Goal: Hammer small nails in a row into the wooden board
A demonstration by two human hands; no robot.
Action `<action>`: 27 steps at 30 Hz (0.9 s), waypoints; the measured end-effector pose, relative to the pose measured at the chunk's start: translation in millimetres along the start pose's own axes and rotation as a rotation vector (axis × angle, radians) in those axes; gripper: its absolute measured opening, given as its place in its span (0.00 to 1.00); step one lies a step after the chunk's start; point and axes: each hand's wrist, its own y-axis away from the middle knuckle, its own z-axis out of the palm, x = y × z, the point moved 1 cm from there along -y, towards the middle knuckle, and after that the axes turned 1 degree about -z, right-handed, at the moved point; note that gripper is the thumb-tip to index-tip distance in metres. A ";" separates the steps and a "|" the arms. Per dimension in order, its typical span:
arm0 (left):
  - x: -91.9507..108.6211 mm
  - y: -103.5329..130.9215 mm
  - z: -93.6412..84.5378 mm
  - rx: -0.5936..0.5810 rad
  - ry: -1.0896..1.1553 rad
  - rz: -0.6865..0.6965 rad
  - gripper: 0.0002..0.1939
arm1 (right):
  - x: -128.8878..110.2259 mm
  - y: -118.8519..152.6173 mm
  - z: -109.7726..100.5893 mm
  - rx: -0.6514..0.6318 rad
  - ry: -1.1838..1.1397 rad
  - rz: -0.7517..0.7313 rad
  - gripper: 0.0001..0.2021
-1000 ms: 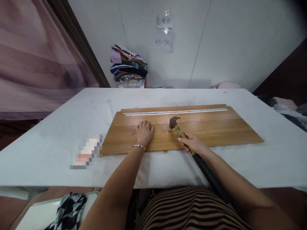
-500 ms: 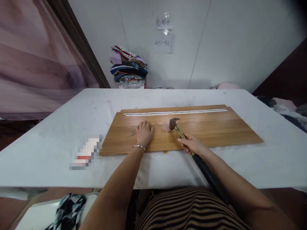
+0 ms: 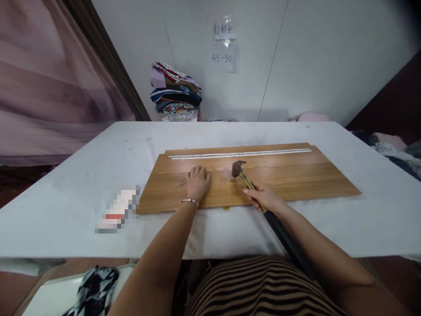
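My right hand (image 3: 265, 196) grips a claw hammer (image 3: 247, 180) by its shaft, with the dark handle end running back under my forearm. The rusty hammer head is just above the wooden board (image 3: 296, 175), by a row of small dark marks or nail heads (image 3: 225, 179). A thin nail seems to stand under the head, though it is hard to make out. My left hand (image 3: 198, 182) lies flat on the board, fingers stretched out, holding nothing. Beside it on the left are several loose nails (image 3: 180, 183).
Two white measuring strips (image 3: 240, 154) run along the board's far edge. The board lies on a white-covered table (image 3: 72, 188). A blurred pale object (image 3: 120, 208) sits left of the board. Folded clothes (image 3: 176, 92) are stacked by the wall, and a white stool (image 3: 49, 298) stands below left.
Both hands stay nearly where they were. The hammer head shows almost no shift over the row of marks, and the view has moved very slightly.
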 end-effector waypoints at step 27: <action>-1.0 0.4 1.3 -0.001 -0.004 -0.009 0.15 | 0.7 -3.1 0.3 -0.003 -0.035 0.020 0.16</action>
